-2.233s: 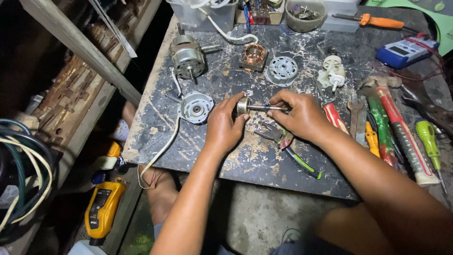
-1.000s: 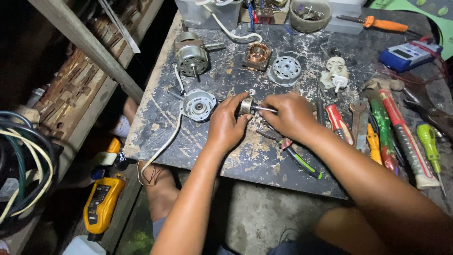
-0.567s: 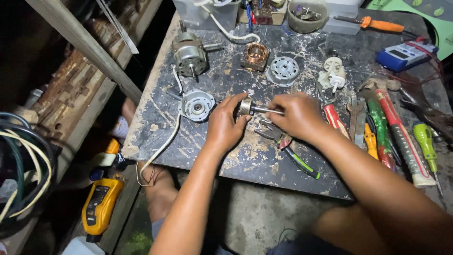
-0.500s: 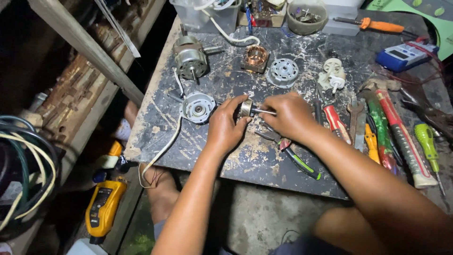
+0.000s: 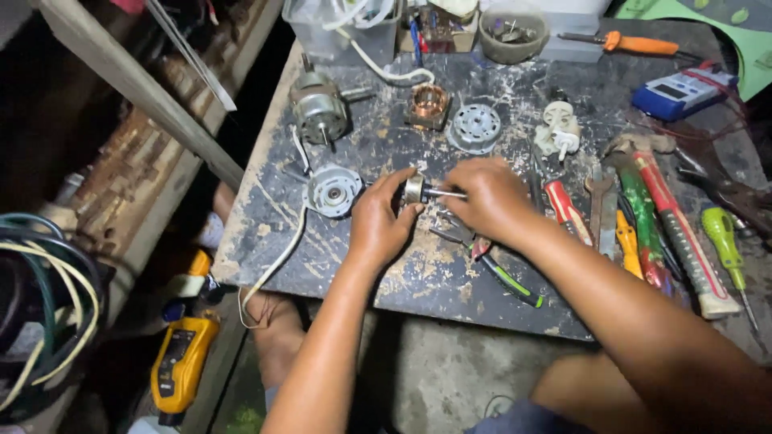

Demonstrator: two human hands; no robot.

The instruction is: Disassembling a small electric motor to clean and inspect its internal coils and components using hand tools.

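Over the middle of the scuffed dark table [image 5: 265, 217], the left hand [image 5: 378, 225] pinches the round metal rotor [image 5: 414, 190] between thumb and fingers, while the right hand [image 5: 486, 197] grips the thin shaft [image 5: 445, 193] sticking out of it. Just left of the hands lies a round motor cover [image 5: 332, 191] with a white cord [image 5: 277, 265]; pliers [image 5: 490, 261] lie beneath the right wrist. Farther back sit a motor [image 5: 319, 106], a copper coil [image 5: 429, 104] and a second cover [image 5: 475, 128].

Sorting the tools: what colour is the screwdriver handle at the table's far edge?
Orange, on the screwdriver lying along the far edge; the head view shows it clearly.
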